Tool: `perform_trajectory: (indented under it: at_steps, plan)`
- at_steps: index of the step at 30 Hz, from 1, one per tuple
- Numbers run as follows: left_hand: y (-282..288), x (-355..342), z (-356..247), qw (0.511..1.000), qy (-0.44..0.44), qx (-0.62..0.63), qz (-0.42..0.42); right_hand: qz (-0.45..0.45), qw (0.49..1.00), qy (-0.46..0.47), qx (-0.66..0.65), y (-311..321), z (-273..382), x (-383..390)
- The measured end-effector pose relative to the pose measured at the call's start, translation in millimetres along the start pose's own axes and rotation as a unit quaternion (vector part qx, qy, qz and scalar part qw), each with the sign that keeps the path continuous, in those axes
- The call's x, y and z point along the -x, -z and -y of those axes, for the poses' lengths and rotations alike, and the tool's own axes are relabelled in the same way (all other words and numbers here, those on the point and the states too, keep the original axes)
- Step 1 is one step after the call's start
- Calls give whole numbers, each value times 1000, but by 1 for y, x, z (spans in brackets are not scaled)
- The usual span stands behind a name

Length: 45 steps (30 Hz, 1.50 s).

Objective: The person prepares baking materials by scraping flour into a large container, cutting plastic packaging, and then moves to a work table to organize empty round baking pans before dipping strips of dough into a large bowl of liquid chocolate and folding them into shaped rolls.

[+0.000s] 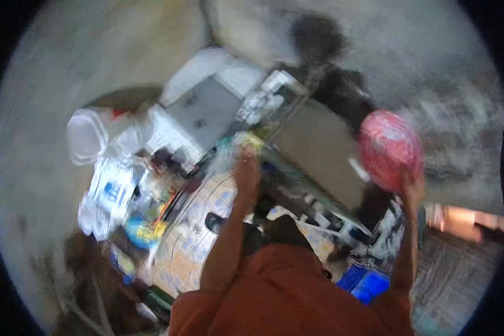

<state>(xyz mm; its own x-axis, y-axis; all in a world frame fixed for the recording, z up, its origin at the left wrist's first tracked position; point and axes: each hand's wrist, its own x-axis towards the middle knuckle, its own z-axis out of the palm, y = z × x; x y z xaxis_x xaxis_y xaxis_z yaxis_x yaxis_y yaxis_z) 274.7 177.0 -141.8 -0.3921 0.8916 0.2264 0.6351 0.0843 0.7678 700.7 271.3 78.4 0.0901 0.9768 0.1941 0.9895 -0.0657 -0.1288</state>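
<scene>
Grey walls [448,50] fill the top of your frame, and a patterned surface [179,249] shows at lower middle. At the right, your right hand [413,187] grips the bottom edge of a round red thing [389,145]. It's blurry, but looks light and bendy; hold its edge. Mid-frame, your left hand [247,162] is by a yellow thing [252,139]; I can't tell if it pinches.

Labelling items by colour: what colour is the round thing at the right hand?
Pinkish red with paler patches; the round thing shows best in the head view.
</scene>
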Motion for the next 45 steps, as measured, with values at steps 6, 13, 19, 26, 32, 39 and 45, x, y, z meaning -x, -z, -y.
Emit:
perform_trajectory:
  at_steps: [6, 13, 19, 26, 32, 39, 45]
  plan:
    - [30, 235, 171, 909, 399, 112, 49, 41, 872, -80, -481, -21, 91, 81]
    - [157, 362, 270, 853, 518, 58, 27, 310, 849, 134, -407, -207, 314, 240]
    - [195, 409, 429, 801, 586, 85, -92, 514, 788, 151, -304, -444, 456, 342]
    - [180, 290, 579, 902, 407, -77, -121, 455, 813, 225, -285, -609, 564, 375]
    - [160, 188, 656, 869, 440, -229, -6, 444, 794, 97, -404, -621, 593, 371]
    - [180, 159, 722, 876, 421, -235, -20, 481, 787, 99, -374, -653, 567, 354]
    - [162, 163, 733, 882, 391, -256, -54, 450, 799, 99, -387, -681, 560, 360]
